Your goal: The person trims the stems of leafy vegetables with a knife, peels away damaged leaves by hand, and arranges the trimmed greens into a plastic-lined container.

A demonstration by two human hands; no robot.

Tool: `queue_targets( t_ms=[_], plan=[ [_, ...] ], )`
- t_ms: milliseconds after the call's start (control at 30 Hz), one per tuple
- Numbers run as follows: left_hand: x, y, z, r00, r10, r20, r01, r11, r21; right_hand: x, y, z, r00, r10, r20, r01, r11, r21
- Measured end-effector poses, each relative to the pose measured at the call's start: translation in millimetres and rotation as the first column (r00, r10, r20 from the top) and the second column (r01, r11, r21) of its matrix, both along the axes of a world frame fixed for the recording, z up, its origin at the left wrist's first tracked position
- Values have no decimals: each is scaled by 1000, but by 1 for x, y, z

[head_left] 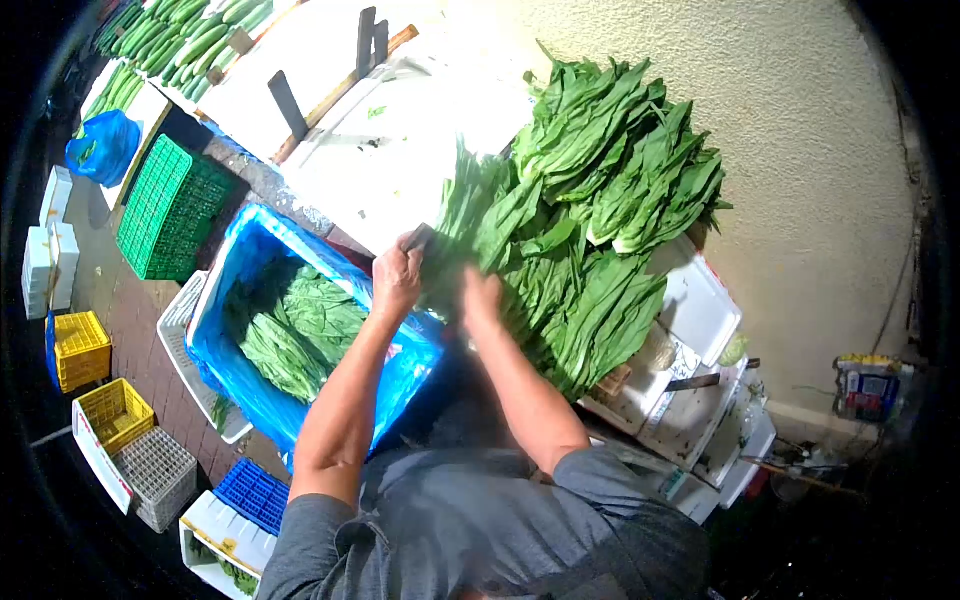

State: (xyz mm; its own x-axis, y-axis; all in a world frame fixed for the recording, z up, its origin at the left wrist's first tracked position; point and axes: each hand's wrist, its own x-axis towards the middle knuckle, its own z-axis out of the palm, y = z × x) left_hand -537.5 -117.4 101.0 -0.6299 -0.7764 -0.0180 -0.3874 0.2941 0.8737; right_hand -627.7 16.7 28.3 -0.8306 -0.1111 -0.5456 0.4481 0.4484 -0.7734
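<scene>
My left hand (398, 275) is closed, and a short dark piece (419, 238) sticks out at its top; its kind is unclear. Beside it, a bunch of long leafy greens (462, 205) is smeared by motion over the white work surface (372, 190). My right hand (481, 297) is blurred at the lower end of that bunch, its fingers not readable. To the right lies a large pile of leafy greens (610, 165), stems pointing various ways. Below my left hand, a box lined with blue plastic (235, 235) holds more greens (290, 335).
A green crate (165, 205) stands left of the lined box. Further left are yellow crates (80, 350) and a blue bag (103, 147). Cucumbers (185, 45) lie at the upper left. White foam boxes (690, 400) stand at the right, by the wall (800, 200).
</scene>
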Motion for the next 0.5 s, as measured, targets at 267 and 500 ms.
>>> queue_targets(
  t_ms=[267,500],
  plan=[
    [3,-7,-5,998,-6,-69,7,1000,28,-2,-10,-10,999,-4,48,5,1000,-23],
    [85,16,-38,987,149,-60,-126,951,284,10,11,51,986,13,165,20,981,-191]
  ],
)
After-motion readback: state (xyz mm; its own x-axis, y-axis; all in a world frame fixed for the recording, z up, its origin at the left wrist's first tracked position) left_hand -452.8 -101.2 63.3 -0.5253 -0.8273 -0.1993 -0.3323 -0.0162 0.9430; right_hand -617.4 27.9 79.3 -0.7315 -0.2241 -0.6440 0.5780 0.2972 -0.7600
